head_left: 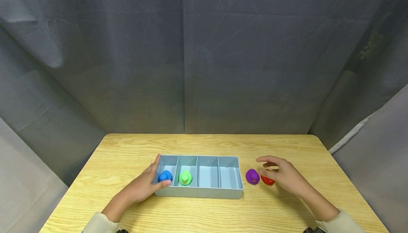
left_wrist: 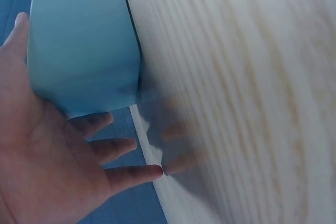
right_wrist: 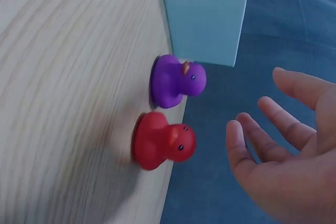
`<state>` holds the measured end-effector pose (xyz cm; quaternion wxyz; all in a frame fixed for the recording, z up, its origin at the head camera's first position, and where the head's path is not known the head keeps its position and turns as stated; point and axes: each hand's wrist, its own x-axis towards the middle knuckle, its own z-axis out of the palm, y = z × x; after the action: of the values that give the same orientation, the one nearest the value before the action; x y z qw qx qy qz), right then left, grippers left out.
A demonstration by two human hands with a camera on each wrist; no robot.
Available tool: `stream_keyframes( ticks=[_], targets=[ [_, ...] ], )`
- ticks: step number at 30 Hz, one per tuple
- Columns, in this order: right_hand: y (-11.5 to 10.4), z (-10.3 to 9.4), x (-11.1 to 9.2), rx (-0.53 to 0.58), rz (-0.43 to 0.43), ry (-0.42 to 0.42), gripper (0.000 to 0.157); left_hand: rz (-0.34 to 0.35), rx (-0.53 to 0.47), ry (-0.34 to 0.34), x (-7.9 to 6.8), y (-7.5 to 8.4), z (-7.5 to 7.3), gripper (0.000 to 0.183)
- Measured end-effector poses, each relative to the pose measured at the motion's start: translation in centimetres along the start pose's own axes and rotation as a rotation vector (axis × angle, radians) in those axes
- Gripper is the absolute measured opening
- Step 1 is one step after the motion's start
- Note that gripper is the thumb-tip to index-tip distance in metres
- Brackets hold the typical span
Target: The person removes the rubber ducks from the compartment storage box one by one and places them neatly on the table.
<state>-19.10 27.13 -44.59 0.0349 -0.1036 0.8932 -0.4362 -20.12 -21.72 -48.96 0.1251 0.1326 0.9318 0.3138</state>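
My left hand (head_left: 142, 186) rests on the left end of a pale blue-grey box (head_left: 199, 192) with four compartments. Its thumb lies over the front rim, and straight fingers spread at the left end. Inside are a blue rubber duck (head_left: 165, 176), in the leftmost compartment, and a green rubber duck (head_left: 185, 178) in the one beside it. My right hand (right_wrist: 289, 156) hovers close to a red rubber duck (right_wrist: 161, 141), fingers loosely bent with nothing between them. In the head view it partly covers that duck. A purple rubber duck (right_wrist: 176, 82) sits between the red one and the box.
The wooden table (head_left: 197, 215) carries the box near its middle, the two loose ducks just right of it. Grey cloth (head_left: 197, 66) hangs behind the table's far edge and along both sides.
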Motion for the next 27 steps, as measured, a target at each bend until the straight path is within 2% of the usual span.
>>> stream_keyframes(
  ticks=[18,27],
  targets=[
    [-2.4,2.0,0.7,0.089,-0.085,-0.074,0.038,0.004,0.004,-0.002,0.2,-0.2,0.1,0.110],
    [-3.8,3.5,1.3,0.125,-0.068,-0.115,0.039,0.016,-0.022,-0.011,0.3,-0.6,0.0,0.115]
  ],
)
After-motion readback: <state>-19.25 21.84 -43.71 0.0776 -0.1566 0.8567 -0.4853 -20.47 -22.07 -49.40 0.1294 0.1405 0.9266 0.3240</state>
